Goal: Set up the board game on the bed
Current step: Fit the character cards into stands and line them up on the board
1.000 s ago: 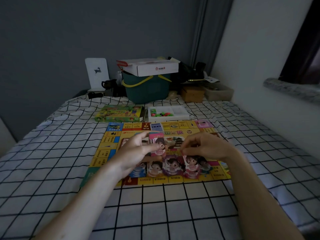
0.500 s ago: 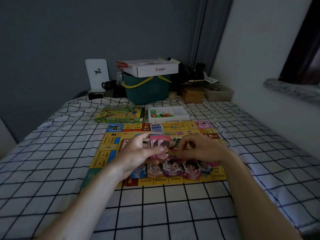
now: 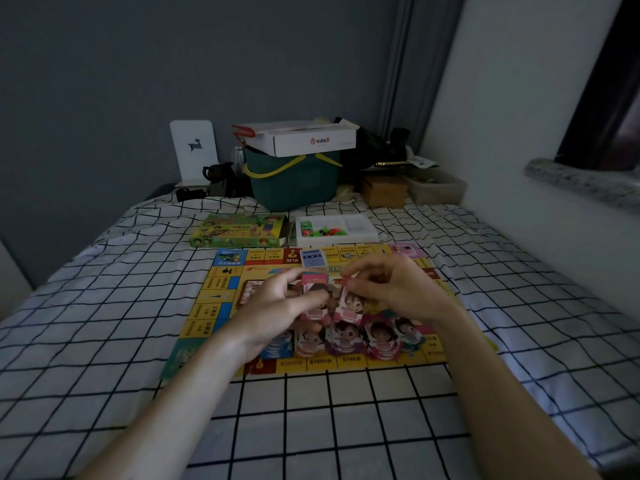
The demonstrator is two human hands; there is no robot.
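Paper-thin and pink, the stack of play money (image 3: pixel 313 299) sits over the middle of the game board (image 3: pixel 221 289) on the bed (image 3: pixel 104 306). The left hand (image 3: pixel 277 310) has its grip clamped on the stack; the right hand (image 3: pixel 391 289) pinches 1 note (image 3: pixel 349 304) by its upper edge. Notes look light, floppy, slippery; best held by the edges.
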